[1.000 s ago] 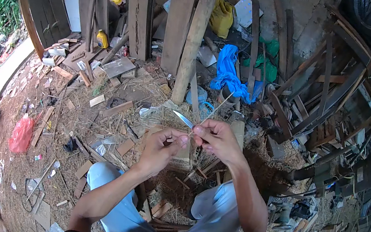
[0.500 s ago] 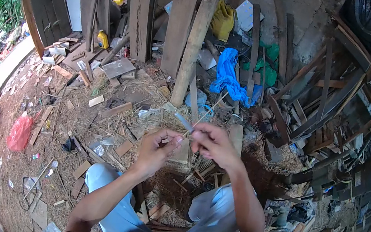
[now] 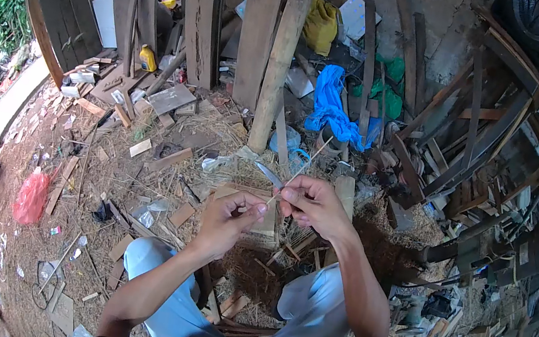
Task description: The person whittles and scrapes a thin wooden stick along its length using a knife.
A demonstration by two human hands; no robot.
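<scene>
Between finger and thumb of my left hand (image 3: 231, 222) the lower end of a thin pale stick (image 3: 313, 157) is pinched. The stick slants up and to the right, past the fingers of my right hand (image 3: 320, 210). That right hand is closed around a knife, its grey blade (image 3: 269, 173) pointing up and to the left beside the stick. The knife's handle is hidden inside my fingers. Both hands are close together above a wooden block (image 3: 260, 230) on the ground, between my knees.
A bamboo post (image 3: 280, 65) stands ahead, beside upright planks (image 3: 201, 19). A blue plastic bag (image 3: 329, 104) lies behind the hands, a red bag (image 3: 32, 197) at left. Stacked timber (image 3: 475, 143) fills the right side. Wood scraps and shavings litter the ground.
My right hand, blurred before, now shows sharply and has shifted slightly, with the knife still in it. The stick's far end sits slightly lower in view; the left hand has hardly moved.
</scene>
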